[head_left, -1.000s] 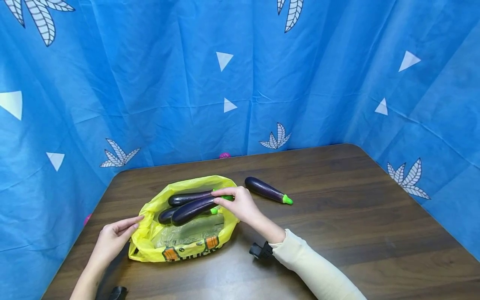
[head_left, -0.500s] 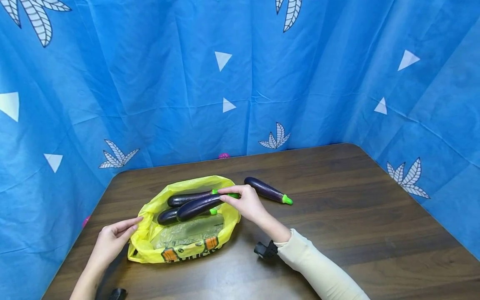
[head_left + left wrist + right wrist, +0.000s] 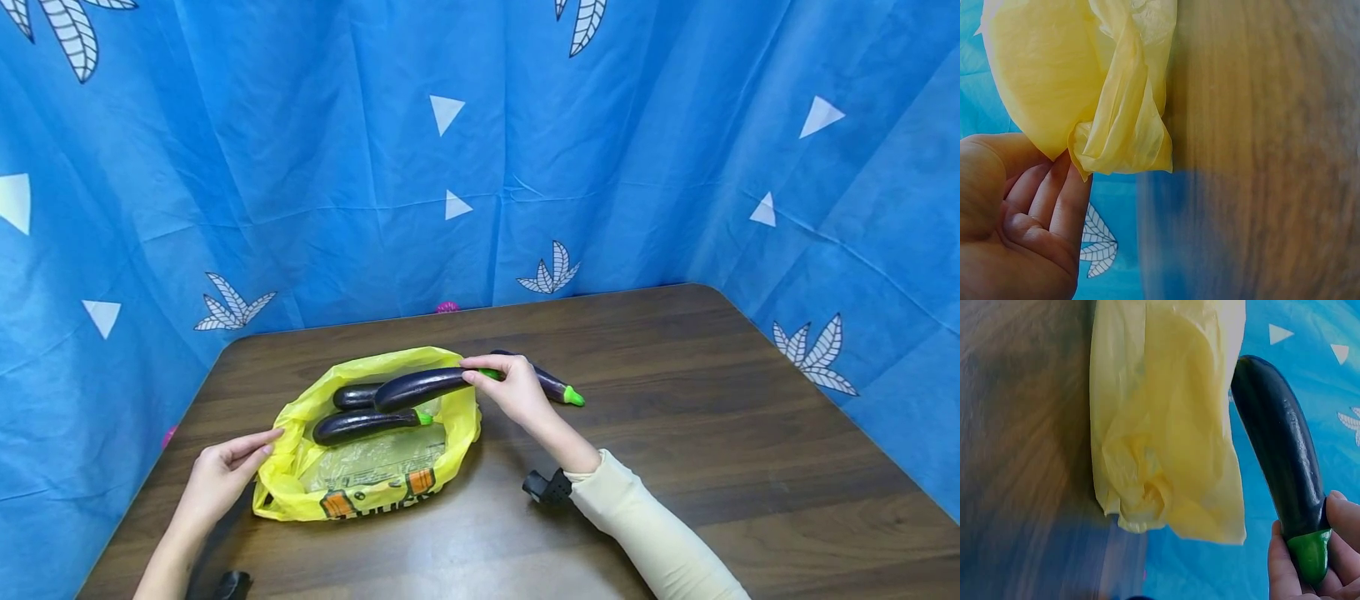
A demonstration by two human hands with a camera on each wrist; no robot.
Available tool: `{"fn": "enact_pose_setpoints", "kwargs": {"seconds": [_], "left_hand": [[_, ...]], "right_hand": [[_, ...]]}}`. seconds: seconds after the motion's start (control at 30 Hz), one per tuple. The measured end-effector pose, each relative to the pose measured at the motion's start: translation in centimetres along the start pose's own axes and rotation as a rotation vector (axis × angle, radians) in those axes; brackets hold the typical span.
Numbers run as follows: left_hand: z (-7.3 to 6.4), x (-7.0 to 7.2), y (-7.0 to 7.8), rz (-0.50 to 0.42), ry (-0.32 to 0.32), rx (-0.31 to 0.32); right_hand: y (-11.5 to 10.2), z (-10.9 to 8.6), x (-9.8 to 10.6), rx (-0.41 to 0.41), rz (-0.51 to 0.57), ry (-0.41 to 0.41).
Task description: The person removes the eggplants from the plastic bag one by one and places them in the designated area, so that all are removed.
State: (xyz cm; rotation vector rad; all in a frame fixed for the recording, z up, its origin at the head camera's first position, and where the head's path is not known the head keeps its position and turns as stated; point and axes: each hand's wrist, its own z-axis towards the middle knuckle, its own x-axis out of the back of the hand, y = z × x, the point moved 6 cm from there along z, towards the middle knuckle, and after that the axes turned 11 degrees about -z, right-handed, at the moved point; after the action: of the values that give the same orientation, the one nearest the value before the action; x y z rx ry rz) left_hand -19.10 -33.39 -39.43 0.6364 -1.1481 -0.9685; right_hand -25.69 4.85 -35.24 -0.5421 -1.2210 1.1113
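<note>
My right hand (image 3: 517, 387) pinches an eggplant (image 3: 420, 388) near its green stem end, thumb on one side and fingers on the other. In the right wrist view that eggplant (image 3: 1279, 437) rises past the edge of the yellow plastic bag (image 3: 1166, 425). My left hand (image 3: 222, 475) pinches the left rim of the open bag (image 3: 367, 506); in the left wrist view the fingers (image 3: 1072, 200) meet its bottom corner fold. Inside the bag lies an eggplant (image 3: 363, 426) with its green stem to the right, and behind it another eggplant (image 3: 352, 397), partly hidden by the held one.
One more eggplant (image 3: 551, 386) lies on the brown wooden table (image 3: 675, 433) just beyond my right hand, which covers part of it. A blue patterned curtain (image 3: 337, 167) hangs behind the table and along its sides. Black wrist cameras (image 3: 546, 487) sit under both wrists.
My right hand has moved right and up with the eggplant, drawing it away from the two in the bag. My left hand keeps its hold on the rim.
</note>
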Motion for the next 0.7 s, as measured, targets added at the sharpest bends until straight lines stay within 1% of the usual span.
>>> {"fn": "enact_pose_setpoints", "kwargs": {"seconds": [0.1,0.2,0.33,0.43,0.53,0.7], "left_hand": [[0.0,0.0,0.0,0.003,-0.003,0.006],[0.0,0.1,-0.1,0.009,-0.005,0.01],[0.1,0.1,-0.1,0.013,-0.005,0.012],[0.1,0.2,-0.1,0.007,-0.007,0.015],[0.0,0.2,-0.1,-0.002,-0.01,0.015],[-0.1,0.2,-0.2,-0.016,-0.01,0.016]], "right_hand": [[0.4,0.1,0.6,-0.013,0.008,0.022],[-0.5,-0.2,1.4,-0.043,0.034,0.021],[0.1,-0.2,2.3,-0.07,0.05,0.037],[1.8,0.2,2.6,-0.051,0.049,0.07],[2.1,0.2,3.3,-0.046,0.051,0.084],[2.8,0.0,4.4,-0.097,0.06,0.101]]}}
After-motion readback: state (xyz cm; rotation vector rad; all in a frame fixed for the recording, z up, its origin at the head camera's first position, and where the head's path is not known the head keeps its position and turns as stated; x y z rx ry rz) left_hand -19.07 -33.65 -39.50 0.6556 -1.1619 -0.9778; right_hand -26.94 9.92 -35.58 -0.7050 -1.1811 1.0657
